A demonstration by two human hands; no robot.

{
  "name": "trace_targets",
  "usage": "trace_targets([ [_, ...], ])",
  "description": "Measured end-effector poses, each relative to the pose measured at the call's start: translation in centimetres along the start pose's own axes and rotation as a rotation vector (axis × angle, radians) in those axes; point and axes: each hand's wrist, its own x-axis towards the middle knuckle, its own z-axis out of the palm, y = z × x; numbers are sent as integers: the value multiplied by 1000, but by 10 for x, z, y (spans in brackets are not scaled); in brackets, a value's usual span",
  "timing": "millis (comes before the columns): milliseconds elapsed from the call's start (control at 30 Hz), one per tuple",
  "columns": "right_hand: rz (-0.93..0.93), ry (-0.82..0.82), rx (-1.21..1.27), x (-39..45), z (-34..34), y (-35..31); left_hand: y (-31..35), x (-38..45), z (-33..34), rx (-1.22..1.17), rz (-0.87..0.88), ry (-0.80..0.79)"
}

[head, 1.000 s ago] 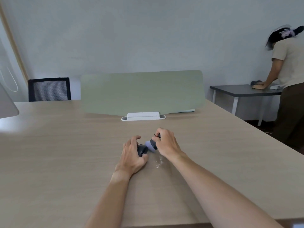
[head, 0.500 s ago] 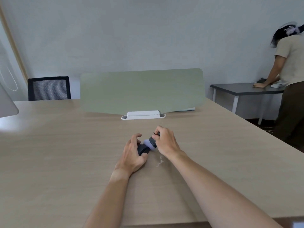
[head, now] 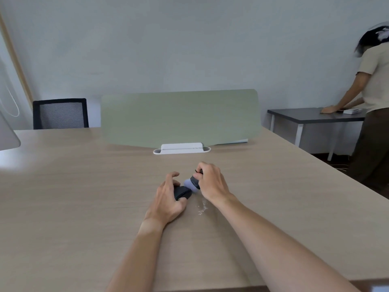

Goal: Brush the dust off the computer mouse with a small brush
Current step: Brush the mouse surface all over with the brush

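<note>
Though half-hidden by hands, mouse

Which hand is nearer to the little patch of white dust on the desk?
Right. The right hand, gripping the brush, sits just above the white dust; the left hand, holding the mouse, lies farther to its left.

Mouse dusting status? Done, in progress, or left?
Done: a small patch of whitish dust already lies on the table beside the mouse. In hand: the left hand grips the mouse; the right hand holds the brush, bristles against the mouse's right side. Left: can't tell how much dust remains; the hand hides much of the mouse.
</note>
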Motion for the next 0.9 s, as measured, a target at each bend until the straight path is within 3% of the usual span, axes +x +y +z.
trace_targets([
  [100, -38, 53, 64, 0, 0, -9, 1, 1, -1, -24, 21, 1],
  [200, -5, 4, 124, -4, 5, -13, 2, -1, -1, -45, 60, 9],
  [467, 115, -45, -146, 5, -7, -9, -1, -1, 0, -21, 36, 28],
  [633, 219, -69, 108, 12, -3, -15, -1, 0, 1, -33, 43, 19],
  [733, 271, -148, 26, 11, 2, -11, 0, -1, 0, -39, 48, 21],
  [900, 276, -116, -103, 14, -4, -3, 0, -1, 0, -25, 42, 22],
])
